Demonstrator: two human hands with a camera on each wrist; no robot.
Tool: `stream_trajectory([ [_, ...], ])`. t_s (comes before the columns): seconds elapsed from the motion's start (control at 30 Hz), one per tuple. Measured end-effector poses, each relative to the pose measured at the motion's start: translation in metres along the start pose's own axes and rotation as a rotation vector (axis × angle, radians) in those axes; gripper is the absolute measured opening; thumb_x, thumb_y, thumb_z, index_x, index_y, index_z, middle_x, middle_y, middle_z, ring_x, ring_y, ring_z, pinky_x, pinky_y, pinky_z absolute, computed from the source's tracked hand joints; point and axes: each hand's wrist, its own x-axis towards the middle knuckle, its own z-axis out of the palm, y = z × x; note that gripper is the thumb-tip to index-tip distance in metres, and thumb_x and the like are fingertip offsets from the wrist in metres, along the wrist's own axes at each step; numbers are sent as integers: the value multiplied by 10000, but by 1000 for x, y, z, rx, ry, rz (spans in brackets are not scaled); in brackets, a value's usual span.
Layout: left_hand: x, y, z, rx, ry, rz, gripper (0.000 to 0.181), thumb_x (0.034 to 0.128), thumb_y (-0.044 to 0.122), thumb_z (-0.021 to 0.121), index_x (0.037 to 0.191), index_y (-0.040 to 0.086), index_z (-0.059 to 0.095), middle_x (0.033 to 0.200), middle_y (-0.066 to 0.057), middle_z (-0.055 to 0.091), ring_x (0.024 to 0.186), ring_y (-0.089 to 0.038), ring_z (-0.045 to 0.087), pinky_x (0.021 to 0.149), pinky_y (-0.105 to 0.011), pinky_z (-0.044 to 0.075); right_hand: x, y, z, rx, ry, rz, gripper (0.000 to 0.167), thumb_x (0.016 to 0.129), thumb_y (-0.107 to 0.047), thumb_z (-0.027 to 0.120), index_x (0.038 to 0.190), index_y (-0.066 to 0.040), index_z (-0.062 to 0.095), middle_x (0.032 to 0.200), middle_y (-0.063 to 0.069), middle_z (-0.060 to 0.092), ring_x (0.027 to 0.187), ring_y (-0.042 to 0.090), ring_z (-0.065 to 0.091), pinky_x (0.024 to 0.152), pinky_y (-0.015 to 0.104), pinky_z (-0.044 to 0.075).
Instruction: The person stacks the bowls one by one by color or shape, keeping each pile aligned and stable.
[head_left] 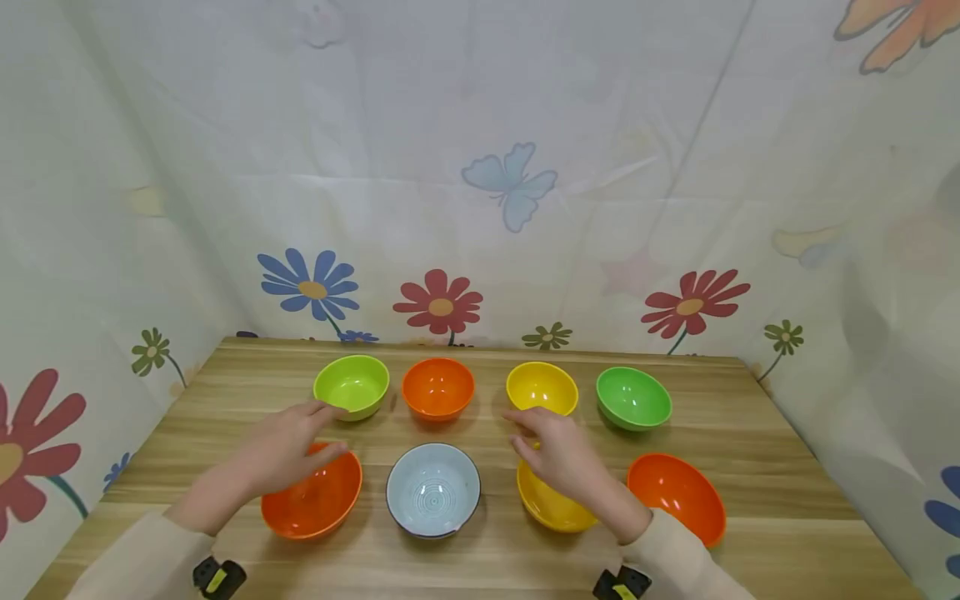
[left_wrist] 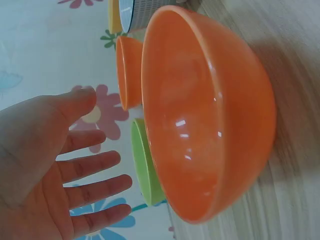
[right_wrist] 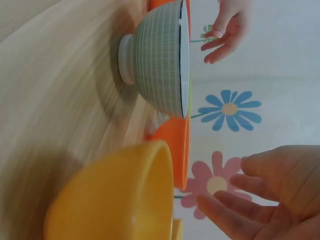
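Left of the pale blue ringed bowl point(head_left: 433, 490), an orange bowl point(head_left: 322, 496) sits under the left hand point(head_left: 288, 450); right of it, a yellow bowl point(head_left: 551, 504) sits under the right hand point(head_left: 558, 454). Both hands hover loose, gripping nothing from where I'm standing. Four bowls point(head_left: 438, 387) line up behind it, probably spaced so nothing knocks. Wood-grain table point(head_left: 480, 571) beneath it, flowery cloth point(head_left: 375, 125) hanging beyond.
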Motion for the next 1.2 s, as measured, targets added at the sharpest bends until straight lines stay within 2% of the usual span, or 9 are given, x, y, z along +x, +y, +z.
stream_trajectory([
  [0.17, -4, -7, 0, -25, 2, -15, 489, 840, 335, 657, 1233, 60, 562, 1286, -169, 528, 1108, -374, 545, 842, -541, 484, 2, -6, 9, 81, -57, 22, 273, 829, -65, 658, 1101, -51, 657, 1013, 95, 670, 812, 163, 656, 688, 267, 555],
  [0.3, -7, -14, 4, -43, 4, -38, 442, 825, 297, 678, 1193, 69, 589, 1186, -143, 593, 1029, -341, 591, 789, -503, 520, 3, -11, 17, 109, -108, 17, 258, 847, -73, 638, 1101, -37, 656, 1048, 105, 667, 816, 170, 664, 685, 254, 557],
  [0.43, -9, -20, 7, -46, 3, -62, 411, 806, 276, 702, 1157, 82, 613, 1098, -108, 636, 963, -299, 616, 756, -468, 537, 3, -17, 24, 135, -124, 15, 262, 851, -60, 622, 1106, -10, 649, 1060, 125, 668, 815, 187, 671, 681, 264, 560],
  [0.7, -10, -33, 11, -108, -35, -78, 354, 806, 242, 701, 1107, 65, 640, 1049, -98, 656, 927, -266, 618, 754, -438, 540, -2, -22, 39, 103, -103, 6, 234, 852, -61, 592, 1062, 7, 668, 954, 125, 696, 815, 196, 683, 649, 268, 565],
  [0.87, -11, -39, 12, -126, -44, -84, 328, 809, 238, 696, 1088, 71, 650, 1032, -94, 660, 884, -244, 623, 715, -410, 546, -5, -25, 45, 79, -75, 0, 197, 842, -53, 603, 1014, -8, 689, 864, 85, 705, 732, 151, 663, 604, 213, 542],
  [0.97, -12, -41, 13, -138, -45, -89, 309, 813, 234, 692, 1078, 80, 654, 1014, -85, 663, 865, -234, 623, 708, -403, 546, -6, -28, 48, 77, -60, -3, 191, 838, -38, 601, 999, 0, 695, 866, 98, 706, 638, 112, 599, 525, 175, 482],
  [1.07, -12, -43, 13, -149, -50, -98, 290, 812, 220, 692, 1065, 82, 660, 991, -74, 666, 839, -215, 624, 702, -388, 546, -8, -30, 51, 86, -56, 5, 188, 840, -26, 596, 996, -2, 697, 885, 105, 703, 618, 91, 561, 517, 178, 475],
  [1.2, -12, -43, 13, -161, -64, -114, 276, 806, 194, 695, 1056, 82, 667, 973, -64, 670, 801, -179, 620, 676, -348, 547, -9, -33, 53, 113, -74, 30, 210, 846, -16, 586, 1028, -12, 690, 924, 106, 702, 673, 85, 599, 583, 207, 532],
])
